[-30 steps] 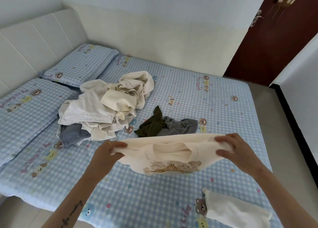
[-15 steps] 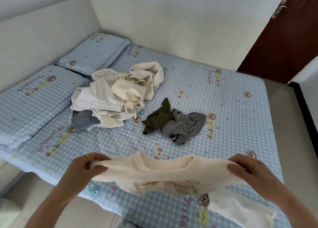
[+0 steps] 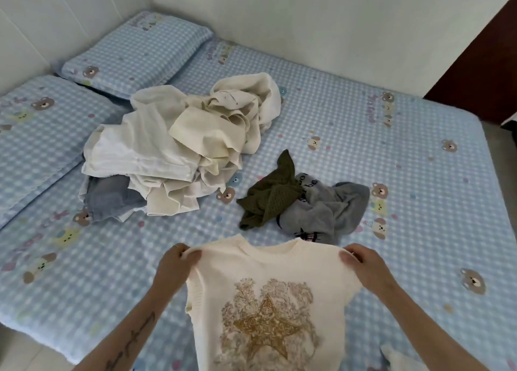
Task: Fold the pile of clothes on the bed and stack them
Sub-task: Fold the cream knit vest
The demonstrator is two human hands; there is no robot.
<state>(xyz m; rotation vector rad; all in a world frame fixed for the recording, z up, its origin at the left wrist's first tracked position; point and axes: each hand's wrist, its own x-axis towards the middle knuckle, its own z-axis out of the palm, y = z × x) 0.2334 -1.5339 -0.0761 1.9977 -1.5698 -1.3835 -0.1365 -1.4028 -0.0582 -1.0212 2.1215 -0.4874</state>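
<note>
At the far left, two pillows (image 3: 134, 54) are seen at the head of the bed (image 3: 405, 135), clear of the clothes. Next, a pile (image 3: 179, 146) of cream and white garments lies crumpled mid-bed, with a grey-blue piece (image 3: 109, 200) tucked under its near left edge; none of it is folded.

The left hand (image 3: 174, 267) is closed on the left shoulder of a cream top (image 3: 268, 300), the knit pinched between thumb and fingers. The top is held up by its shoulders over the near edge of the bed, front outward, a gold star print facing the camera. It hangs open and unfolded; its hem falls out of view.

Beyond the top, to the right of the pile and apart from it, an olive garment (image 3: 265, 202) and a grey garment (image 3: 330, 211) lie bunched together, touching, both unfolded.

The right hand (image 3: 363, 264) is clamped on the top's right shoulder in the same pinch.

At the bottom right corner, a sliver of white cloth (image 3: 397, 359) is visible on the bed; whether it is a folded piece or the start of a stack cannot be told.

The task is judged to be at an early stage: one top is in hand and only spread for folding, while the pile and the two loose garments are left to be folded and stacked.
</note>
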